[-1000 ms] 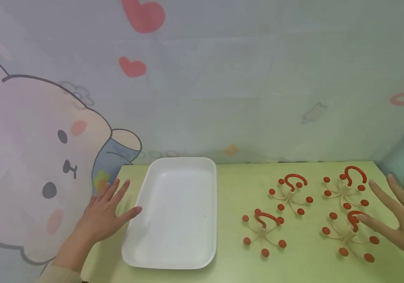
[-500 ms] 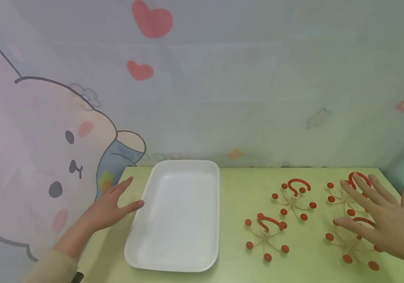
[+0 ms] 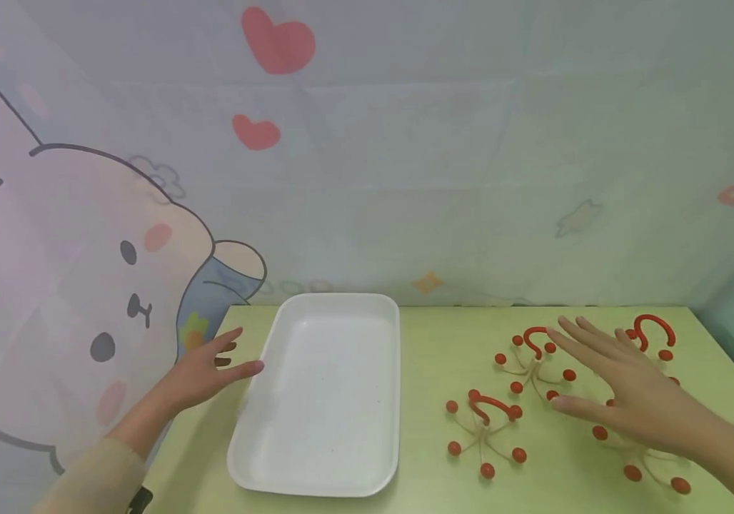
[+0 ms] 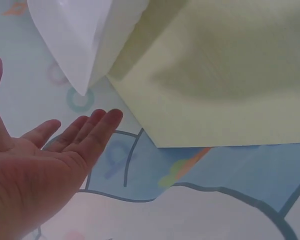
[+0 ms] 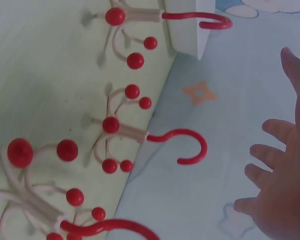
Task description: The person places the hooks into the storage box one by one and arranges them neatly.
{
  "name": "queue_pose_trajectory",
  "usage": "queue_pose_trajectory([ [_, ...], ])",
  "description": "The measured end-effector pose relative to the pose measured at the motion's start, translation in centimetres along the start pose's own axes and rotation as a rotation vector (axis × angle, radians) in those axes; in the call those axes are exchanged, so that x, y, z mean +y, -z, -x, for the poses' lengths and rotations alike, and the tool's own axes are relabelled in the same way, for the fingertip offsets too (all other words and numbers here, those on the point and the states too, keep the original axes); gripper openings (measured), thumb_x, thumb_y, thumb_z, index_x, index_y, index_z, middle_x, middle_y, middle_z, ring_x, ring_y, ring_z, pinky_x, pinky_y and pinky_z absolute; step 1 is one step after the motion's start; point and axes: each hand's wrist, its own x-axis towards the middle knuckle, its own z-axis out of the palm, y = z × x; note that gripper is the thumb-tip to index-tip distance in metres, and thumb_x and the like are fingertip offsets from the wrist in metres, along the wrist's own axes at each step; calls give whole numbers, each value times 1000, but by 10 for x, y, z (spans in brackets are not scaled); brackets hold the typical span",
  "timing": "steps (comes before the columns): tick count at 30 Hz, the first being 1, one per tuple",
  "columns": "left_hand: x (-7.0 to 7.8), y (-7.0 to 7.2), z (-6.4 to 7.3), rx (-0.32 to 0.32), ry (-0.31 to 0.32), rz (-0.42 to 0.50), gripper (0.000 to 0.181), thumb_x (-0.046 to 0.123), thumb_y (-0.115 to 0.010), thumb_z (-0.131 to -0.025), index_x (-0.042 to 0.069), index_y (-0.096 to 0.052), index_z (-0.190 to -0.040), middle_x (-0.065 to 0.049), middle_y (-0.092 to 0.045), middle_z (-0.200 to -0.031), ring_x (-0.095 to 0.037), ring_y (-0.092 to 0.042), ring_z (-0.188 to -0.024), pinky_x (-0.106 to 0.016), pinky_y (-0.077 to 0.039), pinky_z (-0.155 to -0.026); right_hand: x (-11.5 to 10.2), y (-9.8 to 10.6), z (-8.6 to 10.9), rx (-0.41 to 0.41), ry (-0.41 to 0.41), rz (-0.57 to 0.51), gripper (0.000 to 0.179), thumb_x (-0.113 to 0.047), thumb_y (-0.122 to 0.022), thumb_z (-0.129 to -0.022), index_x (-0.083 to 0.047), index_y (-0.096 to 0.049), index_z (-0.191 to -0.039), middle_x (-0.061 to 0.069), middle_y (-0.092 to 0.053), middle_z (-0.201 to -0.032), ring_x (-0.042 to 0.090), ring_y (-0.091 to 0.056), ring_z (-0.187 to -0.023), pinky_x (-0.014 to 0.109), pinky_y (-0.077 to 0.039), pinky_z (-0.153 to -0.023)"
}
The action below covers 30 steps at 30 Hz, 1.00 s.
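Several scalp massagers, each with cream prongs, red ball tips and a red hooked handle, stand on the table's right half. My right hand (image 3: 643, 400), fingers spread and holding nothing, hovers over the right-hand ones. Its fingertips come near the hook of the back middle massager (image 3: 535, 364); the hand partly covers the back right massager (image 3: 655, 330) and the front right massager (image 3: 633, 472). Apart from these stands the front left massager (image 3: 483, 428). My left hand (image 3: 196, 375), holding nothing, is beside the left rim of a white tray (image 3: 322, 400), thumb close to it.
A light green table (image 3: 428, 343) bears everything. Behind it hangs a pale backdrop (image 3: 405, 178) printed with hearts and a cartoon rabbit. The tray stands left of the massagers, with bare table between.
My right hand has moved left, from the right edge to above the massagers. The left hand's fingers have bent slightly beside the tray. The view has shifted a little.
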Motion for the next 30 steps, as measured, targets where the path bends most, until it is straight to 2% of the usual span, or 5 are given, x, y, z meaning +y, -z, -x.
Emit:
queue_pose_trajectory([
  [4,-3,-2,0,-37,63,98,99,56,-73,-98,2,-27,-168,-33,-45,-159,-50,-51,-142,-58,-55,-105,-11,-2,-9,-43,-25,-65,93,-51,-83,-92,-25,-37,-168,12,-34,-172,45,-27,-158,66,-10,-130],
  [7,-7,-6,-1,-51,79,196,97,50,-76,-98,0,-29,-166,-33,-45,-159,-48,-54,-139,-52,-58,-102,-19,-2,-14,-71,-51,-110,91,-55,-82,-91,-27,-39,-167,10,-36,-172,49,-31,-155,80,-28,-116],
  [12,-17,-14,-4,-65,118,346,91,38,-79,-98,-4,-32,-163,-36,-47,-154,-44,-63,-129,-48,-62,-97,-26,-9,-18,-55,-42,-192,85,-50,-84,-91,-29,-44,-164,7,-48,-164,44,-45,-146,77,-47,-101],
  [21,-28,-26,-5,-95,195,534,81,29,-78,-101,-8,-36,-159,-29,-57,-142,-40,-65,-126,-51,-62,-96,-30,-20,-21,-55,-36,-262,79,-44,-85,-91,-25,-51,-160,4,-57,-158,37,-55,-141,65,-53,-104],
  [30,-39,-35,-4,-118,229,571,70,31,-75,-103,-11,-47,-151,-24,-66,-137,-39,-69,-120,-50,-64,-93,-34,-35,-23,-44,-23,-270,66,-46,-84,-92,-25,-62,-150,0,-64,-150,34,-63,-134,54,-58,-102],
])
